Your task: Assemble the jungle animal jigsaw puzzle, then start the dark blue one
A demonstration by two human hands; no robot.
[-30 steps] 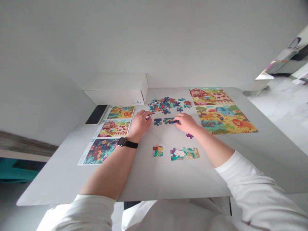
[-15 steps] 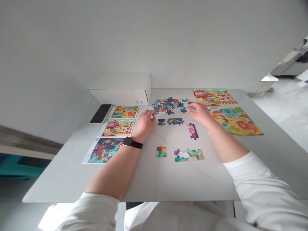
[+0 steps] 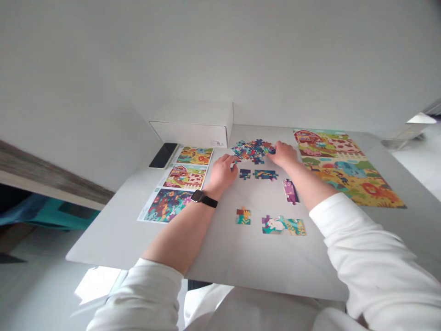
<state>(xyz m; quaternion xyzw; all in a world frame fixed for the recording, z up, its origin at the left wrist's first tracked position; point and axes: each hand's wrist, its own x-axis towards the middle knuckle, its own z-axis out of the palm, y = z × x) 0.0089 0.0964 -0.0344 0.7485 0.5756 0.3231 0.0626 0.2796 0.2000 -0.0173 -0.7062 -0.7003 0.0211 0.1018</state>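
Note:
A heap of jigsaw pieces with dark blue, teal and red prints lies near the back of the table. My left hand, a black watch on its wrist, rests at the heap's left edge, fingers stretched and slightly bent. At the right edge is my right hand, its bent fingers against the outer pieces; some fingertips are hidden. In front of the heap lie a single dark blue piece, a joined blue strip and a purple joined section. Closer to me are a leafy section and a white-rabbit section.
On the left lies a reference sheet with three printed pictures, beside a phone. Behind them stands a white box near the wall. Assembled farm and safari puzzles cover part of the table's right side.
My right hand has moved left against the heap, and the loose pieces on that side now sit closer in or are hidden. The camera view has turned left.

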